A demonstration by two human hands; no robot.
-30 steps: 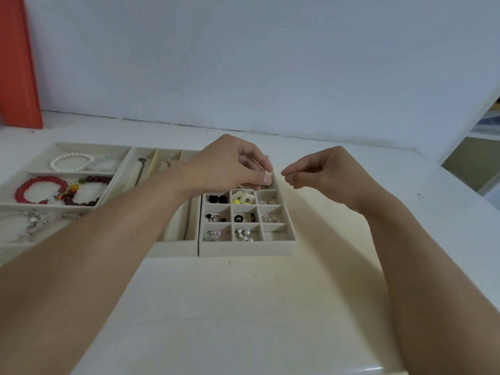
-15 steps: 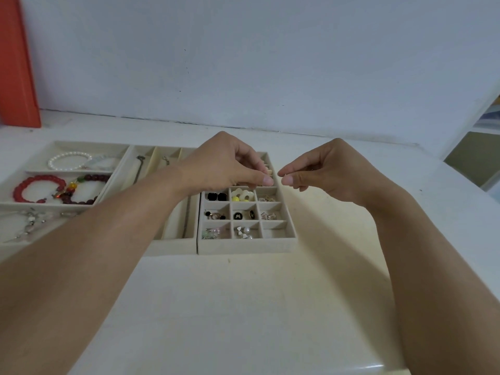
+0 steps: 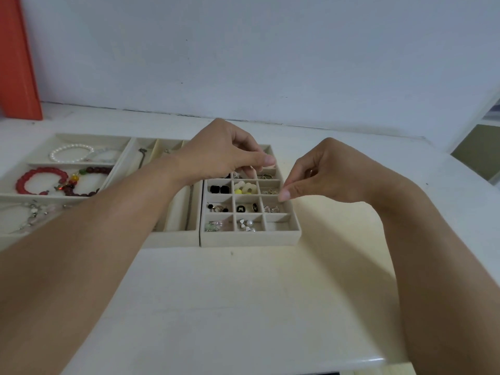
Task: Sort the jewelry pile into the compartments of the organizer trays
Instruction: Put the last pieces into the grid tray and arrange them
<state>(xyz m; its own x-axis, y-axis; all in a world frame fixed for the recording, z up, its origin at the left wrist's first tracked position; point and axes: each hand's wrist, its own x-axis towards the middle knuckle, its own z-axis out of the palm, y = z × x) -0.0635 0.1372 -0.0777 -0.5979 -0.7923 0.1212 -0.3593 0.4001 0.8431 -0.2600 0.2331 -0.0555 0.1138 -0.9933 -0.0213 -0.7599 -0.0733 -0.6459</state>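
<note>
Leftmost, the bracelet tray (image 3: 16, 197) keeps long beaded pieces in wide slots: a white pearl bracelet (image 3: 71, 152) at the back, a red bead bracelet (image 3: 40, 181) just beside a dark multicolour one (image 3: 90, 180). Next comes the narrow-channel tray (image 3: 173, 234), whose long lanes suit chains. The left hand (image 3: 219, 155) hovers over the back rows of the small grid tray (image 3: 250, 239), fingers curled with thumb against fingertips; whether it pinches anything I cannot tell, since the fingers hide it. Below it, the grid holds black studs (image 3: 219, 189), flower earrings (image 3: 244, 186) and small silver pieces, one kind per cell so pairs stay together. The right hand (image 3: 322, 177) is beside the grid's right edge, thumb and forefinger closed as if on something tiny, but no item shows. No loose pile is visible on the table (image 3: 243, 307), so sorting looks nearly finished.
</note>
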